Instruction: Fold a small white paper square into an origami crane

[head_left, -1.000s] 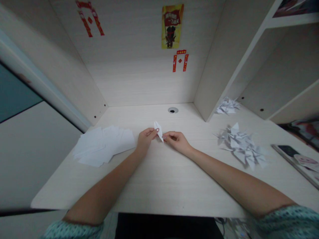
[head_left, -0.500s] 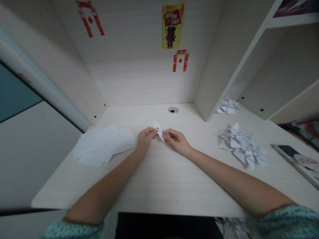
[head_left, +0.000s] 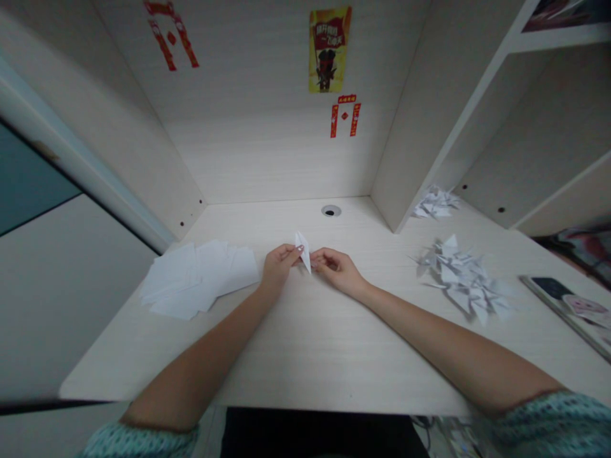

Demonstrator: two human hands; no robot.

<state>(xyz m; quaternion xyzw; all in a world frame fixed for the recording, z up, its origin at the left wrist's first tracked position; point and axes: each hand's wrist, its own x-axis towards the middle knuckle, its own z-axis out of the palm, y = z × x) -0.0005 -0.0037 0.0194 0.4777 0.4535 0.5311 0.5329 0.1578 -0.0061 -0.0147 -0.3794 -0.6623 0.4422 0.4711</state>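
Beginning with the largest item, the pale wood-grain desk (head_left: 353, 362) gives a flat working surface, with its middle free for both forearms. At the person's left lies an overlapping spread of plain white sheets (head_left: 195, 280); at the right, a heap of pointed folded-paper figures (head_left: 465, 280), well apart from the working spot. Between these, the left hand (head_left: 278, 264) and right hand (head_left: 341, 267) meet near the desk's centre. The left thumb and fingers are closed on a slim, pointed folded white paper (head_left: 306, 256), which stands tilted between the two hands, one tip away from the person, the other toward them. The right thumb and forefinger are drawn together at its lower right edge; whether they pinch the paper or merely brush it cannot be told. The step in hand is judged to be fine shaping of a fold. Good practice calls for the left pinch to act as a firm but light clamp, while the right fingertips work close to the fold line, matching edges before pressing. Smallest and most at risk, in this assessment, are the narrow tips: uneven pressure could crumple them or set a crooked crease.
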